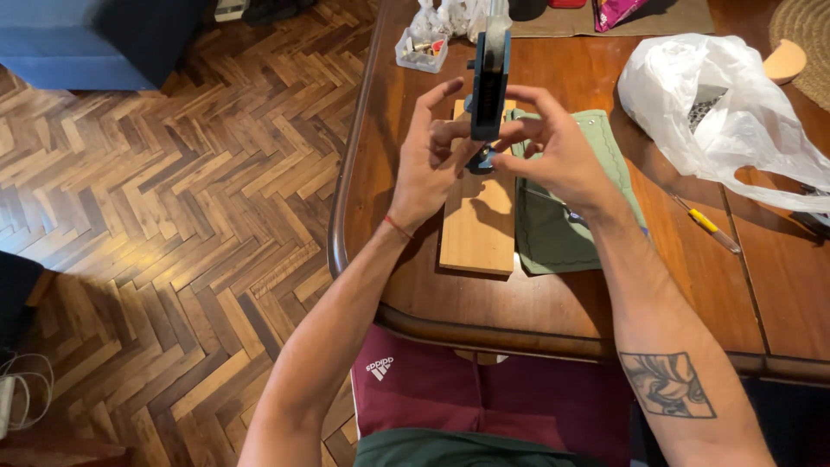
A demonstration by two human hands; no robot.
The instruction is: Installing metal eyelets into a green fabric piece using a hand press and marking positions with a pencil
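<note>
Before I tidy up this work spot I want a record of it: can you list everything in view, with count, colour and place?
Upright clamp tool: one, blue-grey, standing on the board, between both hands.
Wooden board: one, light tan, on the table under the hands.
Leather piece: one, green, right of the board.
Plastic bag: one, white, right part of the table.
Screwdriver: one, yellow handle, below the bag.
Small tray: one, clear, far table edge, small parts inside.
Table: one, dark brown wood.
Floor: herringbone wood, left.
Left hand: fingers at the tool's left side.
Right hand: fingers at the tool's right side.
</note>
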